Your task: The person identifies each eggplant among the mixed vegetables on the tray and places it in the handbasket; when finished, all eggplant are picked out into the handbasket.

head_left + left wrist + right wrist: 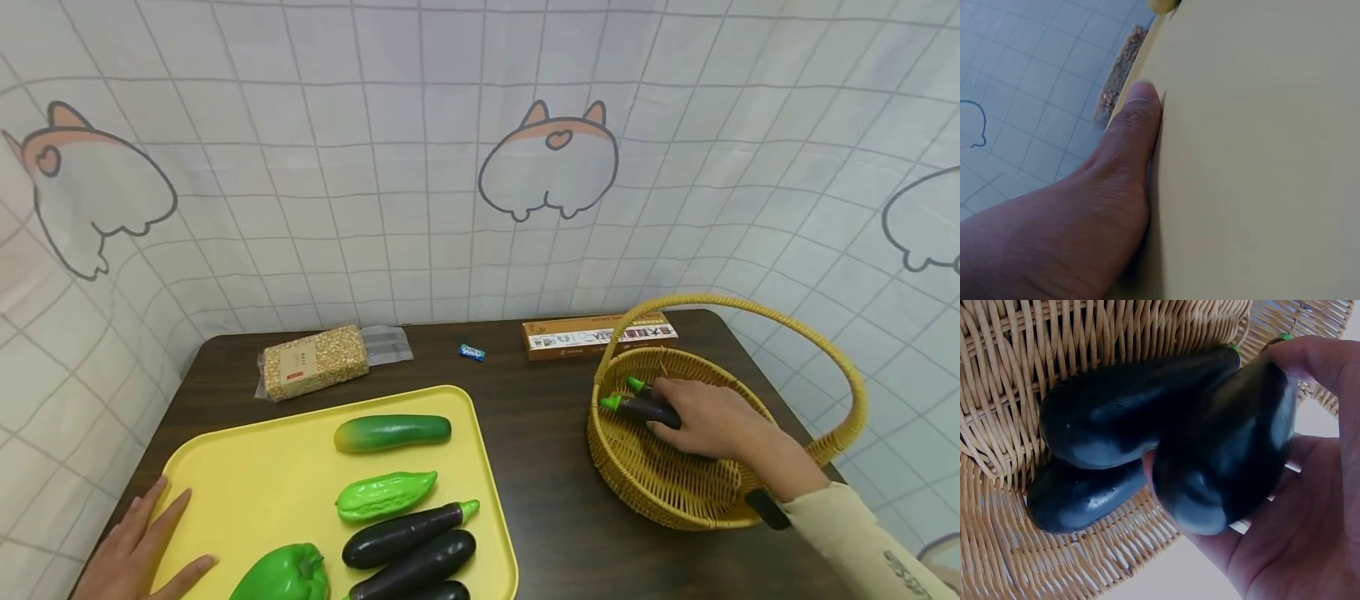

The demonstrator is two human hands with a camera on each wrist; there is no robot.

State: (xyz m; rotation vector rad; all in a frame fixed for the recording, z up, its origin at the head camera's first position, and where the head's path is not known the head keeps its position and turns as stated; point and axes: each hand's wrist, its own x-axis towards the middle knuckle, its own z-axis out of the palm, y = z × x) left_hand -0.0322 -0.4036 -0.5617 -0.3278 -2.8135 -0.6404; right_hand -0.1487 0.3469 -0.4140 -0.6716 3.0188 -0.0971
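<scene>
- right hand (708,417): thumb and fingers curled around an eggplant (1222,450), inside the near-round wicker basket (618,479) on the right of the counter (543,517).
- that eggplant: green stem end pointing left in the head view, long axis running sideways under the palm; in the right wrist view the thumb sits by its narrow stem end and the rounded end is tipped toward the camera.
- right forearm (791,467): comes from the lower right across the basket's rim, back of the hand up, pale sleeve (855,529) behind the wrist.
- beside the held one, two more eggplants (1104,425) lie in the basket.
- left hand (127,554): fingers spread, thumb apart, at the left edge of the yellow tray (247,483).
- on the tray: zucchini (393,432), bitter melon (386,496), green bell pepper (281,575) and three eggplants (405,536), the farthest with its stem to the right.
- behind: bagged grain (318,362), small blue packet (472,352), long carton (585,335).
</scene>
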